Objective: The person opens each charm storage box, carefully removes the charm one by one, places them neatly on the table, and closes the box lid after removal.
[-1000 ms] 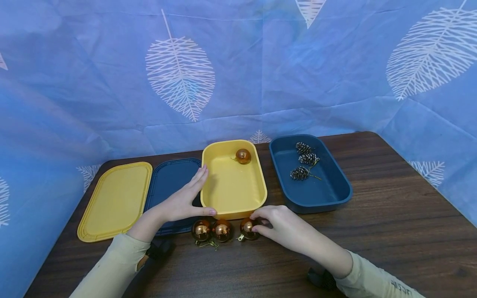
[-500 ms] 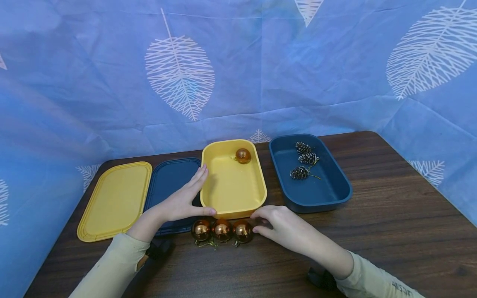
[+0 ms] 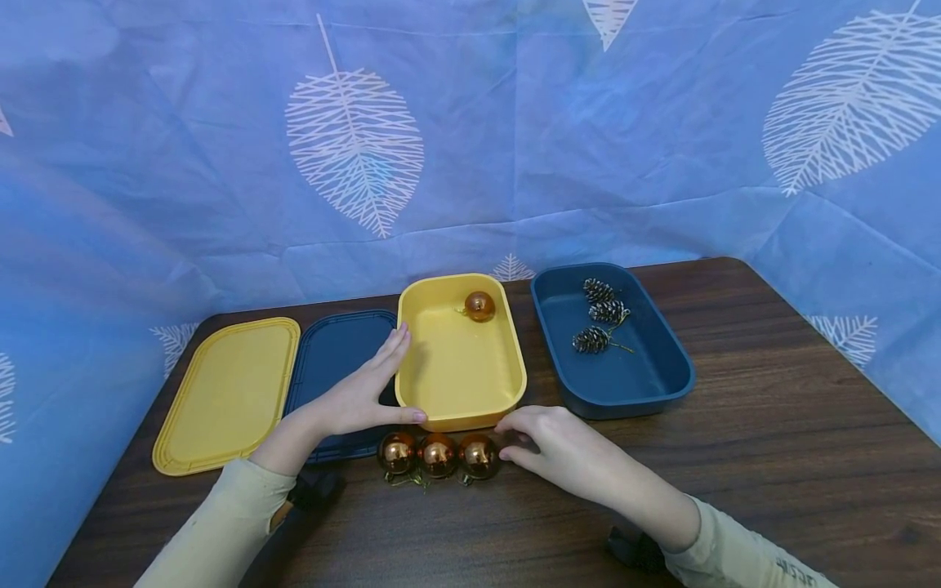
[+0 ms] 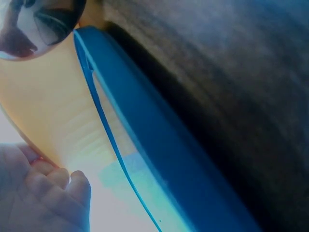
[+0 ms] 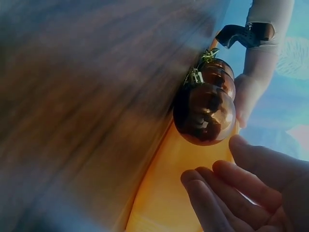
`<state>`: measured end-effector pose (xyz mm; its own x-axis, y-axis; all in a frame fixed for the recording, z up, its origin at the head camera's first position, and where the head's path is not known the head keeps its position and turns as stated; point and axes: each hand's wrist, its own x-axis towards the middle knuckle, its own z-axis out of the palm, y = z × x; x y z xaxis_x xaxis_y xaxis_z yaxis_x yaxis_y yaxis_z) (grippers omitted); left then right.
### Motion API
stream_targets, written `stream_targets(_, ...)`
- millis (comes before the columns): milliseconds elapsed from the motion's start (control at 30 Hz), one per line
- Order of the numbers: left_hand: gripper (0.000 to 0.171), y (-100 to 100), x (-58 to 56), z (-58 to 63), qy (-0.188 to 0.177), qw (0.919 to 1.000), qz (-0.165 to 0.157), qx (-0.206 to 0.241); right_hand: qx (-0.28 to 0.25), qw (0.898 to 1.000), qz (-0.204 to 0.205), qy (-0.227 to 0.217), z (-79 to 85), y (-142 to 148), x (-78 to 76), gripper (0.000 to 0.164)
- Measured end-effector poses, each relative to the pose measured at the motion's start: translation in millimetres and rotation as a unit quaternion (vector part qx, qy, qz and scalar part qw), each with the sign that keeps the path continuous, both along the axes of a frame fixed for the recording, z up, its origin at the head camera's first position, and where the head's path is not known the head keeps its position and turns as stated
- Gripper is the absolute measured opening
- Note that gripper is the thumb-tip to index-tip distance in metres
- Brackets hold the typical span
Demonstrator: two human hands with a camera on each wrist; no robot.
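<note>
Three shiny copper Christmas baubles form a row just in front of the yellow box (image 3: 459,376): a left one (image 3: 398,454), a middle one (image 3: 438,456) and a right one (image 3: 479,456). My left hand (image 3: 356,402) has its fingers stretched along the box's left side, with the thumb at the near left corner. Loosely bent, the fingers of my right hand (image 3: 555,445) hold nothing and sit close beside the right bauble, near the box's front right corner. In the right wrist view, a gap shows between the fingertips and the nearest bauble (image 5: 205,116).
One more copper bauble (image 3: 479,306) lies inside the yellow box at the back. To the right stands a dark blue box (image 3: 639,376) holding three pine cones (image 3: 607,314). A blue lid (image 3: 338,351) and a yellow lid (image 3: 228,400) lie flat on the left.
The right bauble has moved left to join the other two, out of my right hand's fingers. My right hand has hardly shifted, and the left hand stays where it was.
</note>
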<state>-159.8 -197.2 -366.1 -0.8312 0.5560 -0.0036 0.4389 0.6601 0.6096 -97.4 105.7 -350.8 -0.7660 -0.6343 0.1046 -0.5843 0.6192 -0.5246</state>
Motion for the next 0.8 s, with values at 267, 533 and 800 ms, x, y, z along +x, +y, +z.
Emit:
stream_targets(267, 0.111, -0.7, -0.9, 0.6, -0.003, 1.0, 0.0, 0.0, -0.005, 1.0, 0.013, 0.004, 10.8, 2.1, 0.1, 0.014)
stream_targets(533, 0.111, -0.8, -1.1, 0.1, -0.005, 1.0, 0.001, 0.001, -0.066, 0.997, 0.02, -0.024, 28.1, 6.7, -12.2, 0.014)
stream_targets(800, 0.111, -1.2, -1.2, -1.1, -0.005, 1.0, 0.001, 0.002, -0.105, 0.994, 0.003, -0.024, 46.6, 5.4, -45.9, 0.018)
